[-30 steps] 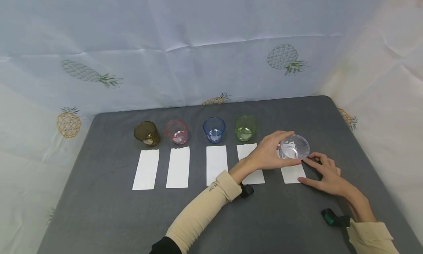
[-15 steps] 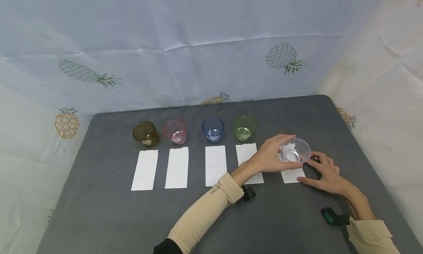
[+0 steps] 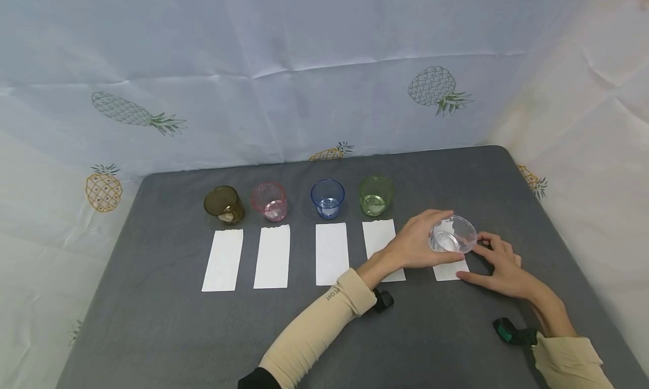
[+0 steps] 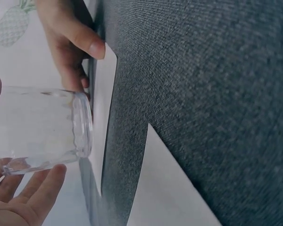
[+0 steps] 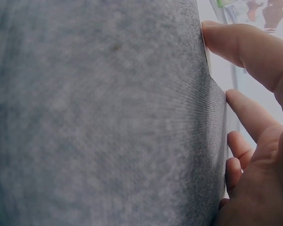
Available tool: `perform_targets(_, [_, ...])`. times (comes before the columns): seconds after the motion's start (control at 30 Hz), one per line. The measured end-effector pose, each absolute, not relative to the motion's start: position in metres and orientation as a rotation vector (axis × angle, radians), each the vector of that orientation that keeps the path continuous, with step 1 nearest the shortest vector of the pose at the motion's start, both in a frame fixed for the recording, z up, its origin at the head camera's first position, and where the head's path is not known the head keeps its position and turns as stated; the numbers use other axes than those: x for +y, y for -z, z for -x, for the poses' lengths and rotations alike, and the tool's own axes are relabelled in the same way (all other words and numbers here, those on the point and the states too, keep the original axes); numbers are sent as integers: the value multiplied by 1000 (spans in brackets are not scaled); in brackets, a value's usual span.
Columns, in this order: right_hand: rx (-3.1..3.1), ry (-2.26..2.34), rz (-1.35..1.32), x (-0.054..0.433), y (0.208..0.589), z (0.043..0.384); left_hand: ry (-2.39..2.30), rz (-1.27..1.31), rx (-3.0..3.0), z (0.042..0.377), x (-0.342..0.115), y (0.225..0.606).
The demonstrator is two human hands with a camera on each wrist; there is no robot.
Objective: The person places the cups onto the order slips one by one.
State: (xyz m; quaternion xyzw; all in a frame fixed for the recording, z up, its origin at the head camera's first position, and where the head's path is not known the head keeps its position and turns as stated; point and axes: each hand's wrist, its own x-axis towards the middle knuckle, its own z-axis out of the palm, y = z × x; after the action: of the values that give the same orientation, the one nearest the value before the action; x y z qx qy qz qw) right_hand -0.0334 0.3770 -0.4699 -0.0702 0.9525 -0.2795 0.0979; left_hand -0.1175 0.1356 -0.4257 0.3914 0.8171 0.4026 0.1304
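My left hand (image 3: 421, 240) grips a clear glass (image 3: 453, 235) from its left side, thumb in front and fingers behind. In the left wrist view the base of the glass (image 4: 42, 129) hangs close over a white paper strip (image 4: 106, 89). My right hand (image 3: 499, 271) rests beside that rightmost strip (image 3: 450, 271), fingers spread and touching down. Its thumb (image 5: 226, 40) presses on the edge of the paper, as the right wrist view shows. Part of this strip is hidden behind the left hand and the glass.
Brown (image 3: 223, 204), pink (image 3: 269, 201), blue (image 3: 328, 199) and green (image 3: 377, 196) glasses stand in a row at the back of the grey table (image 3: 152, 321). Below each lies a white strip, such as the leftmost paper (image 3: 223, 259). A pineapple-print cloth (image 3: 253, 28) hangs behind.
My left hand has lowered the clear glass slightly toward the near side, over the rightmost strip. The right hand stays in place; the other glasses stand as before.
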Motion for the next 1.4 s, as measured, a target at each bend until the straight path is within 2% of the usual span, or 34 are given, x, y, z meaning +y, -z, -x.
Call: perform_targets(1.4, [2808, 852, 215, 379, 468, 35, -1138, -1047, 2460, 114, 146, 438])
